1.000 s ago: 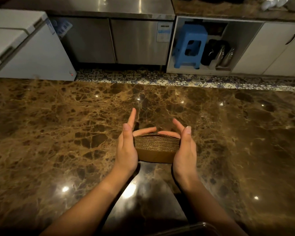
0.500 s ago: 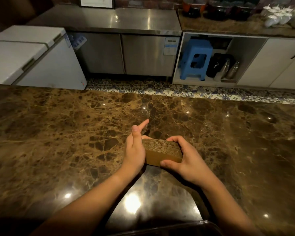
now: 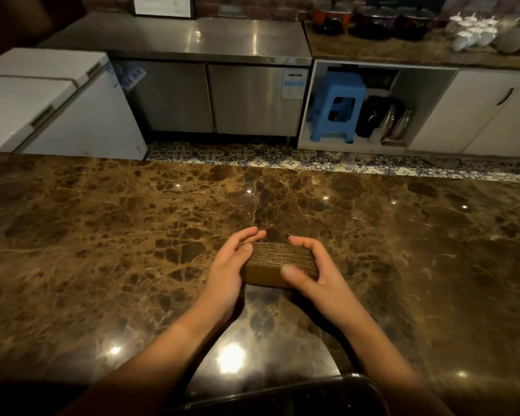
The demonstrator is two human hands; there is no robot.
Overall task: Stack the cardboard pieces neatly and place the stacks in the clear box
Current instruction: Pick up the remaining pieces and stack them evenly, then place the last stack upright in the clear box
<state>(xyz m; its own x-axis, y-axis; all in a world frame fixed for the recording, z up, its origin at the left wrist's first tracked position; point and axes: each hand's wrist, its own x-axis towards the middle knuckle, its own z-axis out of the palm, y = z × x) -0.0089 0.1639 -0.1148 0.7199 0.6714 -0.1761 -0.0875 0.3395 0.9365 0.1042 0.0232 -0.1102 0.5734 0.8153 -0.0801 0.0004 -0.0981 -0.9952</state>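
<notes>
While both grip it — cardboard stack (image 3: 278, 264) between left hand (image 3: 227, 273) and right hand (image 3: 320, 276), edges flush.

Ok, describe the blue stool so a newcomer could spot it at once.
Look past the brown marble counter to the cabinets along the far wall. Right of the steel fridge doors is an open white cubby, and the blue stool stands in its left half. It is the only bright blue thing there; the items beside it are dark or silvery.
</notes>
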